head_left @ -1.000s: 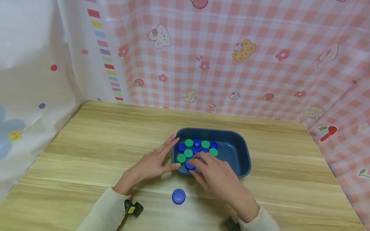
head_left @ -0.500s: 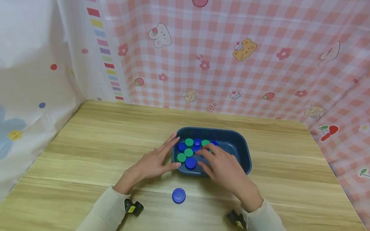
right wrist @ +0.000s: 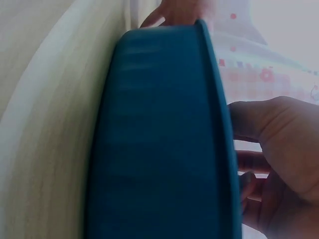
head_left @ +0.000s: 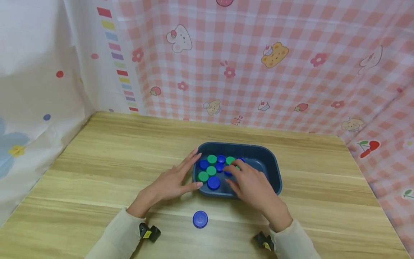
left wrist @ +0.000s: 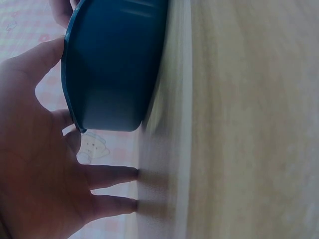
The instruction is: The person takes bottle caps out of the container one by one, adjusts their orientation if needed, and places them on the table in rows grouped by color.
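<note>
A dark blue tray holds several round plastic caps, some green and some blue. My left hand lies against the tray's left end, its thumb and fingertips touching the rim with the fingers spread. Over the front middle of the tray is my right hand, fingers bent and thumb apart from the index finger. A blue cap lies partly hidden under its fingers; no firm grip on it shows. Just left of that hand sits a larger-looking blue cap, beside a green cap.
One blue cap lies on the wooden table in front of the tray, between both forearms. The tray's right part shows bare floor. A pink checked cloth hangs behind the table, with white cloth on the left.
My right hand has let go of the blue cap at the tray's front left and moved right, over other caps. The left hand stays at the rim.
</note>
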The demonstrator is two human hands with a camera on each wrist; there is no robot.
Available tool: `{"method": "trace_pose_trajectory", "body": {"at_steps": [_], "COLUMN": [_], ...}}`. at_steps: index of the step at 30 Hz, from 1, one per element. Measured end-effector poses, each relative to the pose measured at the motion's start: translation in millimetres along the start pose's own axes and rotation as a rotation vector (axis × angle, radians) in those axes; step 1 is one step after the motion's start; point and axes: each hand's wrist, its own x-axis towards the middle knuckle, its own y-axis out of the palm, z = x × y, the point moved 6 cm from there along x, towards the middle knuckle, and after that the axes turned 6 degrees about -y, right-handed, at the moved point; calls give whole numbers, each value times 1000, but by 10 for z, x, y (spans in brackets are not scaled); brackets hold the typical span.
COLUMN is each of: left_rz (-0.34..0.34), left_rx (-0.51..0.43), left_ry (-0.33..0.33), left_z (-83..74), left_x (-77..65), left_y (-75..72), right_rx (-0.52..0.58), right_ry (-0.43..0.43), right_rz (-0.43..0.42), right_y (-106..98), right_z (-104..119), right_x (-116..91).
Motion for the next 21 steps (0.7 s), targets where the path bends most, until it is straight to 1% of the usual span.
{"method": "trace_pose_trajectory", "body": {"at_steps": [8, 14, 17, 21], "left_rz": [-1, -1, 0, -1], "left_rx": [1, 4, 5, 4], "left_ry": [8, 5, 1, 1], "left_z": [-5, -5, 0, 3], "left_x": [-2, -3, -2, 0], "left_y": [-1, 1, 1, 3], "right_rx": [27, 66, 68, 54], "right_ry": [59, 145, 174, 191], "right_rz": [12, 56, 78, 79], "right_y": [90, 147, 176, 195], "right_z": [-166, -310, -369, -420], "right_x": [-16, -39, -47, -51]}}
